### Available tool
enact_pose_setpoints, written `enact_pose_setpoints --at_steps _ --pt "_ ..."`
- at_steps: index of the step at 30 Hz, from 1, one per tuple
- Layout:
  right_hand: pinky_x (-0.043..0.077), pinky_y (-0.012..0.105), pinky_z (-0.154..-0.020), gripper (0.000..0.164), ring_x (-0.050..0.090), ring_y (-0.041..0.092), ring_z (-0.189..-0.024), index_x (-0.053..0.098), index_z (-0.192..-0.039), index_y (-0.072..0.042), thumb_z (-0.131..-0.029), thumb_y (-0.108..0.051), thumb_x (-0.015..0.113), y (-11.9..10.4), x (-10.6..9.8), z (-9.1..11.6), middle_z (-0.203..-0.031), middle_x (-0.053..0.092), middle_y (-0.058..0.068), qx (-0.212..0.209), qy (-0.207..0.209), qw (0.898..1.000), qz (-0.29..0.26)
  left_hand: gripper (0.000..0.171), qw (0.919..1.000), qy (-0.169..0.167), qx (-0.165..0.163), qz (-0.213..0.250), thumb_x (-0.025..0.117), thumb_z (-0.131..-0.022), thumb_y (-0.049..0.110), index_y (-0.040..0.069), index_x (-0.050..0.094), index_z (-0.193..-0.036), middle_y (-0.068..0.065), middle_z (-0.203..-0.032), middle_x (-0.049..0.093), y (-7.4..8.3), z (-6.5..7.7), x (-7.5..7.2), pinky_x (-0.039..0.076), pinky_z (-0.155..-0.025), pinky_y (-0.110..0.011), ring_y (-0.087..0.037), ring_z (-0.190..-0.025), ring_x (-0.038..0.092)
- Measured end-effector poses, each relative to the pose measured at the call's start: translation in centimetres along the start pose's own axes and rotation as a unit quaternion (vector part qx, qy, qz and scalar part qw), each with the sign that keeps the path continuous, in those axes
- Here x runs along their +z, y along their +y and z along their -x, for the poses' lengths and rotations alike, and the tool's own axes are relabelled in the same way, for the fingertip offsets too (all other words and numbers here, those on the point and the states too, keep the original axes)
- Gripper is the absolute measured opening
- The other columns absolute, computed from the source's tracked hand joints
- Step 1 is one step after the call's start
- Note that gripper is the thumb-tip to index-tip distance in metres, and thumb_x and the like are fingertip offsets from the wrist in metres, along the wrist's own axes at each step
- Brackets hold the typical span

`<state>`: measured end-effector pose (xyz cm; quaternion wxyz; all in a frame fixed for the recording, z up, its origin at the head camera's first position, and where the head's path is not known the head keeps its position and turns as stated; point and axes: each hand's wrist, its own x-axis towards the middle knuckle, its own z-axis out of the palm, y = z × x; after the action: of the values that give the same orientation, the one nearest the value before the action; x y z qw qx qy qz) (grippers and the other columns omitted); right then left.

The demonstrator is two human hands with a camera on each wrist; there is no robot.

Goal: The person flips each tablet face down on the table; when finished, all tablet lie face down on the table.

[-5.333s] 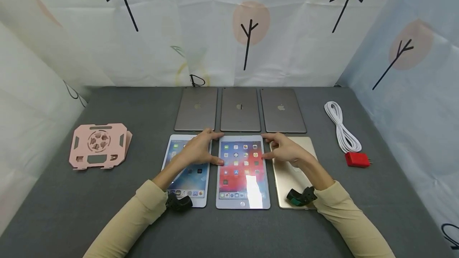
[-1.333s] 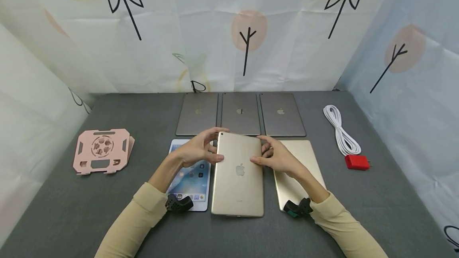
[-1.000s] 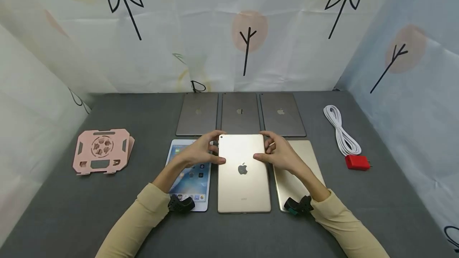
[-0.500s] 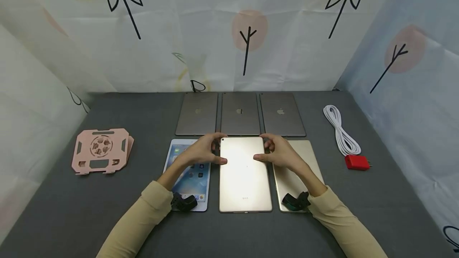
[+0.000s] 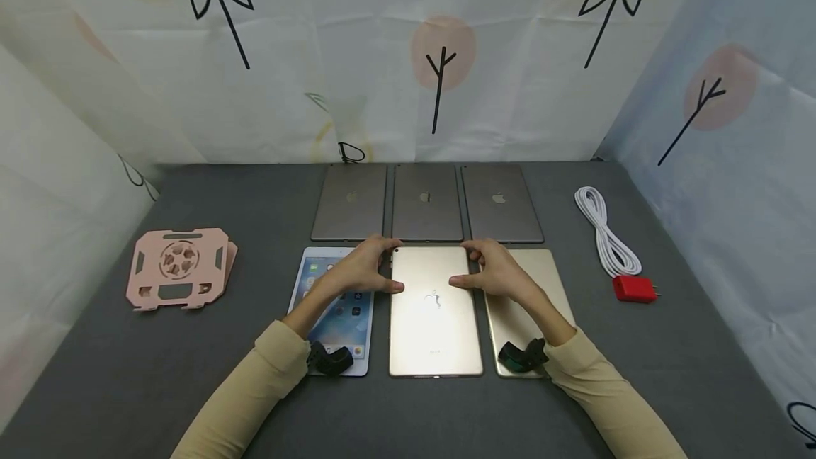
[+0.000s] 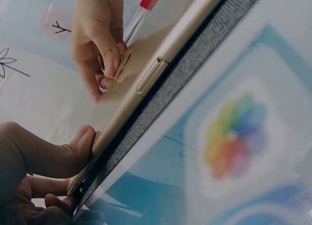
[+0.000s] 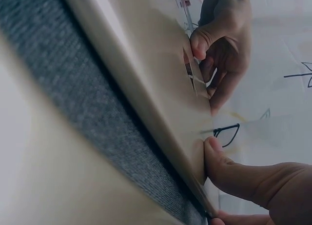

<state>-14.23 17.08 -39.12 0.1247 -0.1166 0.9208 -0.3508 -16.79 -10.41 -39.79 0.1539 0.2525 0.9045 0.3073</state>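
In the head view a tablet (image 5: 436, 338) lies gold back up in the middle of the front row, its logo washed by glare. My left hand (image 5: 360, 269) grips its upper left edge, thumb on the back and index finger at the corner. Opposite, my right hand (image 5: 500, 273) holds the upper right edge the same way. To the left lies a white tablet (image 5: 347, 324) with its screen lit, partly under my left forearm. A second gold tablet (image 5: 547, 265) lies back up beneath my right forearm. The left wrist view shows my thumb (image 6: 80, 147) against the gold edge.
Three grey tablets, the middle one (image 5: 426, 204) among them, lie back up in a row behind. A pink slotted stand (image 5: 177, 264) lies at the left. A coiled white cable (image 5: 605, 229) and a red charger plug (image 5: 635, 289) lie at the right. Fabric walls surround the table.
The middle tablet lay screen up 5.3 s ago. Both hands have turned it gold back up, shifted it slightly right and lowered it flat. Over the last half second they barely moved.
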Motion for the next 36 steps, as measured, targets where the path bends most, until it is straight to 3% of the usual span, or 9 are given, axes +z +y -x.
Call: enact_pose_setpoints --at_steps 10,23,29,36 --pt "0.043 0.046 -0.087 0.077 0.046 0.03 -0.101 0.051 -0.144 0.008 -0.085 -0.028 0.085 -0.1 0.3 0.2 -0.11 0.056 0.019 -0.012 -0.002 0.999 0.052 0.075 0.9995 0.027 0.014 0.002 0.089 -0.08 0.022 0.001 0.055 -0.144 -0.026 -0.134 0.05 -0.3 0.3 0.5 0.04 -0.069 -0.027 -0.02 -0.085 0.048" --pt "0.048 0.062 -0.097 0.071 0.048 0.048 -0.125 0.053 -0.145 0.004 -0.087 -0.024 0.083 -1.1 0.4 1.0 -0.13 0.057 0.031 -0.025 0.002 0.997 0.07 0.077 0.9996 0.021 0.019 -0.008 0.088 -0.081 0.023 0.003 0.054 -0.146 -0.022 -0.134 0.052 -0.4 0.3 0.5 0.04 -0.072 -0.028 -0.02 -0.087 0.047" --pt "0.047 0.057 -0.093 0.07 0.047 0.044 -0.119 0.057 -0.142 0.002 -0.084 -0.024 0.085 -2.2 0.5 1.3 -0.129 0.057 0.028 -0.027 -0.005 0.997 0.068 0.072 0.9996 0.019 0.021 -0.001 0.087 -0.082 0.023 0.004 0.056 -0.144 -0.019 -0.127 0.054 -0.1 0.8 0.3 0.04 -0.069 -0.026 -0.016 -0.083 0.048" --pt "0.047 0.046 -0.087 0.065 0.052 0.037 -0.111 0.055 -0.146 -0.002 -0.09 -0.026 0.079 -4.0 0.5 0.9 -0.126 0.057 0.025 -0.041 -0.024 0.998 0.037 0.068 0.9979 0.008 0.063 0.012 0.084 -0.086 0.025 0.003 0.056 -0.144 -0.018 -0.127 0.057 -0.6 2.0 -0.6 0.045 -0.072 -0.027 -0.015 -0.085 0.055"
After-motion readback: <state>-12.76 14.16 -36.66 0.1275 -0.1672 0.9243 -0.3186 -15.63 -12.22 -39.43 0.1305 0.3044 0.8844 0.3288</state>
